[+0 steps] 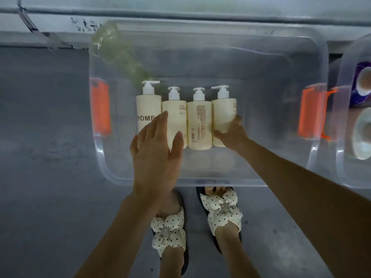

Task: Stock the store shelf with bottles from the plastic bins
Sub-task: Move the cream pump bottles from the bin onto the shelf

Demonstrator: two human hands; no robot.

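Several cream pump bottles with white pumps lie side by side in a clear plastic bin (200, 182) on the floor. The leftmost bottle (148, 109) shows large dark lettering. My left hand (155, 151) hovers over the near ends of the two left bottles, fingers spread, holding nothing. My right hand (232, 134) is down inside the bin, with thumb and fingers wrapped around the lower end of the rightmost bottle (223, 111). The bottle (199, 119) beside it shows its printed back label.
The bin has orange side handles (100, 106). A crumpled clear plastic wrap (118, 55) lies in its far left corner. A second clear bin (353, 109) with purple-wrapped items stands at the right. The shelf base (180, 13) runs along the top. My feet in polka-dot slippers stand at the bin's near edge.
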